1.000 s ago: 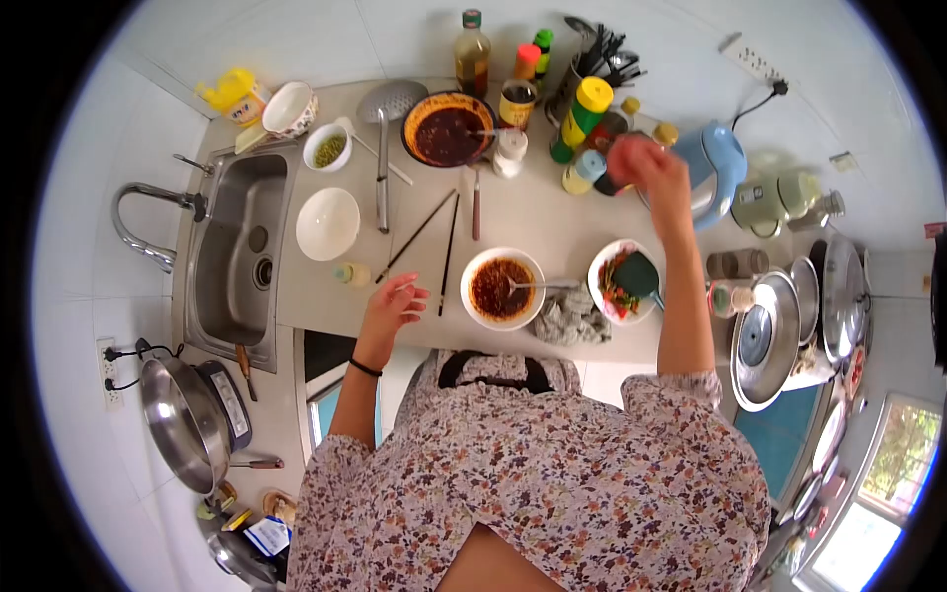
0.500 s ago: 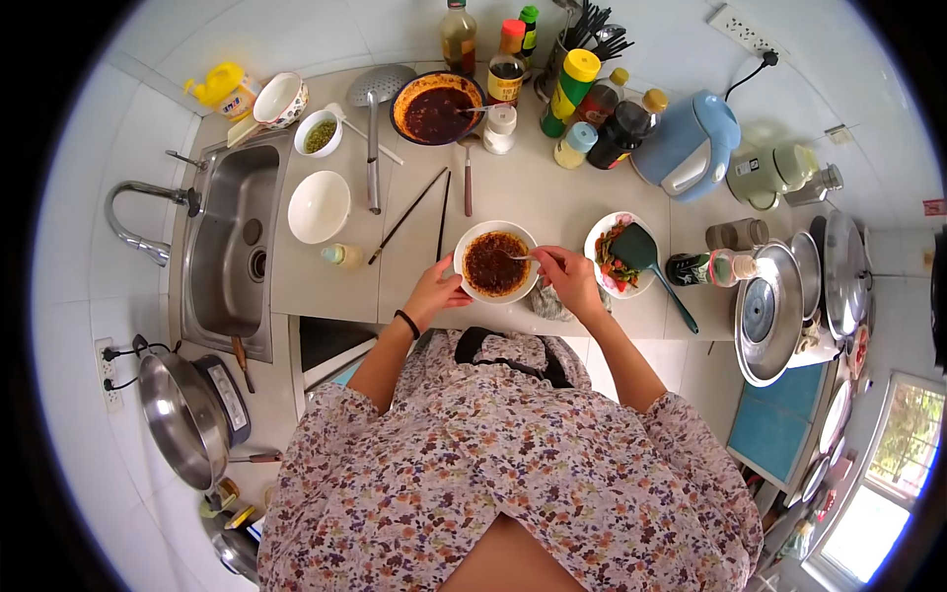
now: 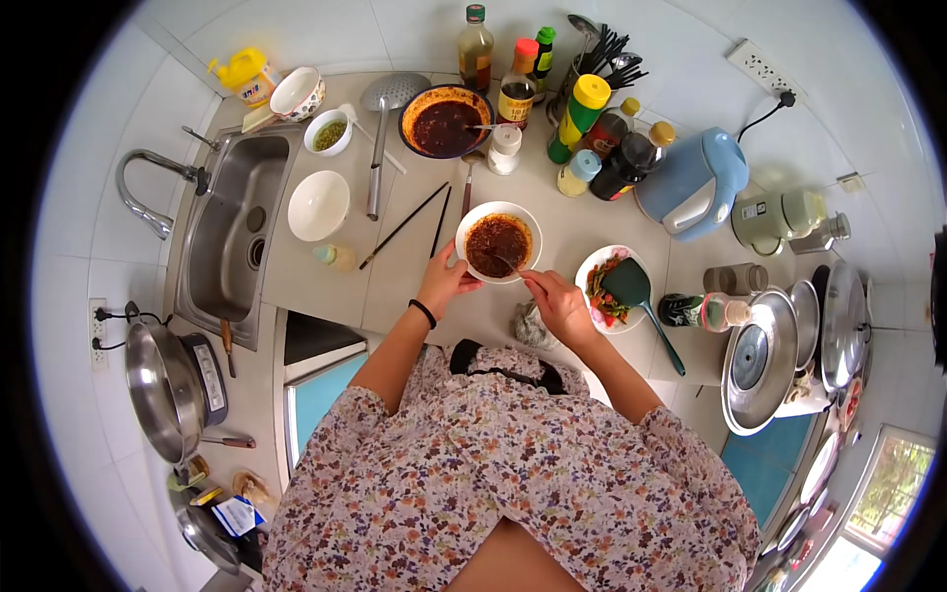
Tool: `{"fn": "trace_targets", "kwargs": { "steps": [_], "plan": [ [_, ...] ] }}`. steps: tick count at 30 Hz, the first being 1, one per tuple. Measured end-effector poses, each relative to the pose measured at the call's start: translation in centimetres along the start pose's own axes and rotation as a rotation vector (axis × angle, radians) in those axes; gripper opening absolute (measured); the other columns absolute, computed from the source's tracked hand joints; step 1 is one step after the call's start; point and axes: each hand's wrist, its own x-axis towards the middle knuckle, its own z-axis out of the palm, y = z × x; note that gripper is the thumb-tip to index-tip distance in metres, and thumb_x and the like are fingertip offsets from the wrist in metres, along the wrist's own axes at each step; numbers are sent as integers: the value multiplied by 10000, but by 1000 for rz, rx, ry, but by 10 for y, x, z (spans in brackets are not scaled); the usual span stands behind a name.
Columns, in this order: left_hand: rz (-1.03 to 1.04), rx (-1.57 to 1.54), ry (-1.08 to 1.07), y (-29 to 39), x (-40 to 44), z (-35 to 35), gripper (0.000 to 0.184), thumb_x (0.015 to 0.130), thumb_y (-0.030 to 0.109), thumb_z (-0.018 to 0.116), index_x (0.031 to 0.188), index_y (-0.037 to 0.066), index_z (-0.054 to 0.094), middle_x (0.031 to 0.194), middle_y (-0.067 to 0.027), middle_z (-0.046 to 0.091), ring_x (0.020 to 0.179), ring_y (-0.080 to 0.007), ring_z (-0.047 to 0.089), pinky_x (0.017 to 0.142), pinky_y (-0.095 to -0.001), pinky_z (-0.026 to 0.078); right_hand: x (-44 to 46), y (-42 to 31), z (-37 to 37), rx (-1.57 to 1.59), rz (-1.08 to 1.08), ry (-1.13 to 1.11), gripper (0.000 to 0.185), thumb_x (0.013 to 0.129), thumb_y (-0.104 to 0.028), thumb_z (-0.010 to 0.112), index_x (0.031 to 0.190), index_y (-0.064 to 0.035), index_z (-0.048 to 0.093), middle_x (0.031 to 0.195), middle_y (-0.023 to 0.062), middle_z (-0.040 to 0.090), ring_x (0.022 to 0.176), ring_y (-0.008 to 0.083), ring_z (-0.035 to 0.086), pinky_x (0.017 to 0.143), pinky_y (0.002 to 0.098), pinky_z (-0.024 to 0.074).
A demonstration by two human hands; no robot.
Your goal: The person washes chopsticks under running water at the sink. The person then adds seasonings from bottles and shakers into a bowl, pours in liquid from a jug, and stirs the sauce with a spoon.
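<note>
A white bowl of dark red sauce is in front of me on the counter. My left hand holds its lower left rim, thumb at the edge. In my right hand is the handle of a spoon, whose tip dips into the sauce. A crumpled grey cloth lies just below the bowl. To the right, a dark green spatula rests on a white plate of cooked vegetables. Two dark chopsticks lie left of the bowl.
A sink is at the left, beside an empty white bowl. Behind are a larger sauce bowl, bottles and a blue kettle. Metal basins stand at the right.
My right hand has come down from the bottles and taken the spoon. My left hand has moved onto the bowl's rim. The sauce bowl is lifted or shifted slightly away from the cloth.
</note>
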Motion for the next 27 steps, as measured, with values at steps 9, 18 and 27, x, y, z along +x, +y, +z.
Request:
{"fn": "trace_targets", "kwargs": {
  "steps": [9, 18, 27],
  "plan": [
    [-46, 8, 46, 9, 10, 10, 571, 847, 65, 415, 1375, 87, 197, 1005, -149, 582, 834, -230, 625, 756, -304, 529, 35, 19, 10, 79, 41, 101, 127, 820, -72, 562, 926, -7, 589, 800, 152, 592, 688, 323, 595, 585, 363, 484],
    [-66, -7, 27, 14, 8, 9, 583, 844, 75, 436, 1376, 88, 196, 1003, -144, 586, 823, -219, 626, 755, -300, 527, 43, 30, -5, -8, -43, 65, 120, 808, -53, 567, 915, -3, 586, 767, 144, 584, 654, 322, 582, 576, 359, 484],
    [-82, 10, -4, 17, 9, 7, 591, 847, 85, 446, 1379, 90, 189, 1022, -132, 574, 822, -210, 624, 757, -295, 525, 62, 24, -19, -88, -181, -6, 145, 800, -36, 567, 940, 0, 575, 772, 138, 579, 656, 297, 585, 574, 355, 487]
  ]
}}
